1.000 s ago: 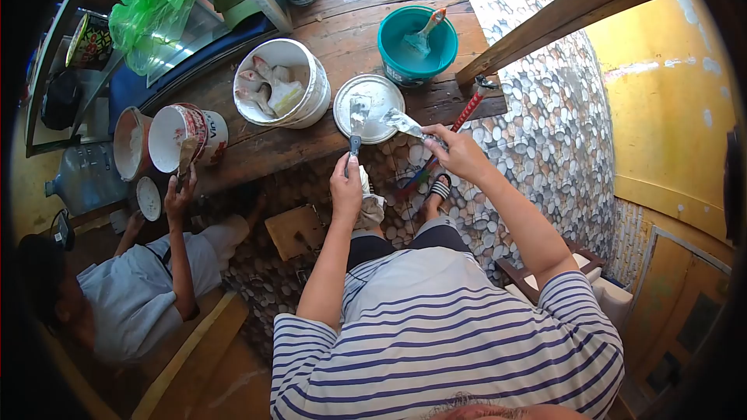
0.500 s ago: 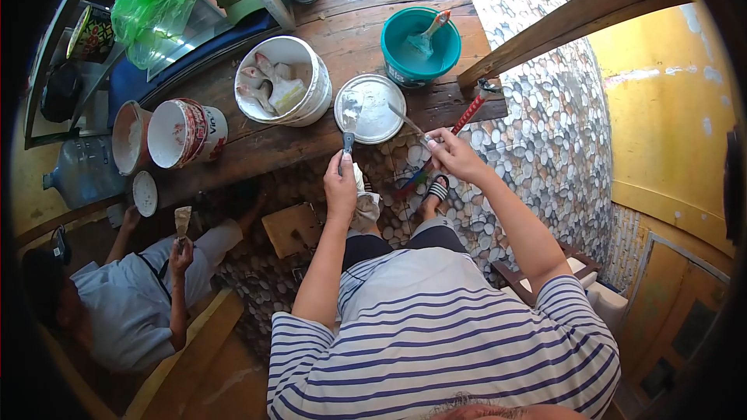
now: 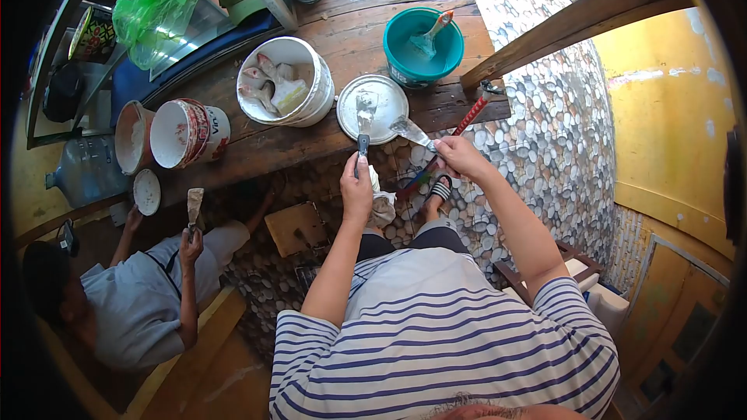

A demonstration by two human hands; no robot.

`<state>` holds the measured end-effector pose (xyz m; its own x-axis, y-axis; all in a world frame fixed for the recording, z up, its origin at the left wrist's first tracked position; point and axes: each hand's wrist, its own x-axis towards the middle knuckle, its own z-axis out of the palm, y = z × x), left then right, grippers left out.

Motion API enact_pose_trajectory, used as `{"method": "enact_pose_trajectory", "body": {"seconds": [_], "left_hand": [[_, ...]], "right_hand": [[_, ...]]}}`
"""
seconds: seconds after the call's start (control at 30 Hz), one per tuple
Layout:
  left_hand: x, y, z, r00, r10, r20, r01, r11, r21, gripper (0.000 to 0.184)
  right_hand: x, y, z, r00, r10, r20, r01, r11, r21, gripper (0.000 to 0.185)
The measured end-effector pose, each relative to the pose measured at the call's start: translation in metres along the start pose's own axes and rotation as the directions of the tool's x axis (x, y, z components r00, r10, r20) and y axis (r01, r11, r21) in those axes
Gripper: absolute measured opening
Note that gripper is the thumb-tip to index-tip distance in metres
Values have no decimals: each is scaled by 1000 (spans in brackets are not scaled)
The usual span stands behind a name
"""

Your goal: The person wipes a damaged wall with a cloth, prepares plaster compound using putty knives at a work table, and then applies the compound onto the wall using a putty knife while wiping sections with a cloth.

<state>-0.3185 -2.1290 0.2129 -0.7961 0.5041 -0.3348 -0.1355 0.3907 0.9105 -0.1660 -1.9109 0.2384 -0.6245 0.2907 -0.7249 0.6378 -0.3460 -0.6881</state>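
My left hand (image 3: 357, 193) is closed on the dark handle of a putty knife (image 3: 363, 143), whose blade lies over a round white lid (image 3: 387, 88) at the table's edge. A second scraper (image 3: 412, 131) is gripped in my right hand (image 3: 461, 157), its smeared blade reaching the lid's right rim. White paste marks the lid. Behind it stands a teal bucket (image 3: 424, 70) with a brush (image 3: 429, 36) leaning inside. Left of the lid, a white bucket (image 3: 311, 101) holds pale, paste-covered things that I cannot make out clearly.
At the lower left sits a co-worker (image 3: 144, 303) with a scraper (image 3: 194, 206) and a small white lid (image 3: 146, 192). Two more buckets, one marked red (image 3: 183, 134), stand near them. A wooden beam (image 3: 576, 23) slants at the right, beside a red-striped handle (image 3: 471, 113).
My right scraper has turned, so its blade now shows flat near the lid. My left hand has shifted slightly. The co-worker's scraper has moved down from the red-marked bucket.
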Motion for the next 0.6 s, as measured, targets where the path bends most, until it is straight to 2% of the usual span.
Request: {"method": "enact_pose_trajectory", "body": {"seconds": [0.03,0.07,0.13,0.17,0.27,0.3,0.37,0.43,0.5,0.53,0.57,0.6], "left_hand": [[3,-3,0,1000,0,2,0,1000,0,44],[5,-8,1,1000,5,15,-5,1000,4,45],[6,-14,7,1000,7,29,-7,1000,5,46],[6,-15,10,998,-42,55,44,998,-38,46],[7,-20,14,991,-95,95,103,991,-86,45],[9,-22,16,990,-104,95,114,988,-106,44],[13,-28,19,989,-125,80,132,987,-88,43],[15,-42,22,989,-131,71,135,990,-42,41],[21,-59,34,999,-47,19,49,991,-128,38],[22,-57,34,990,-123,64,133,974,-183,38],[27,-64,37,992,-113,58,123,971,-206,36],[30,-67,41,993,-114,40,120,967,-223,36]], "right_hand": [[-3,-1,-2,997,45,-62,-50,996,-75,34],[-4,-3,-1,997,47,-66,-52,996,-73,34],[-11,-27,11,997,-54,-51,56,997,59,36],[-7,-26,16,997,-53,-56,56,996,63,36],[-1,-14,20,991,-29,-130,11,991,-132,36],[-7,-12,20,990,-32,-139,14,991,-129,36],[-28,-2,20,923,-198,-329,111,958,-266,35],[-53,0,20,911,-216,-350,115,951,-287,33],[-73,9,23,786,-465,-408,289,859,-422,31],[-80,17,21,805,-426,-412,269,883,-385,28],[-90,24,19,793,-423,-439,262,887,-381,28],[-101,28,17,805,-405,-434,293,907,-303,27]]}}
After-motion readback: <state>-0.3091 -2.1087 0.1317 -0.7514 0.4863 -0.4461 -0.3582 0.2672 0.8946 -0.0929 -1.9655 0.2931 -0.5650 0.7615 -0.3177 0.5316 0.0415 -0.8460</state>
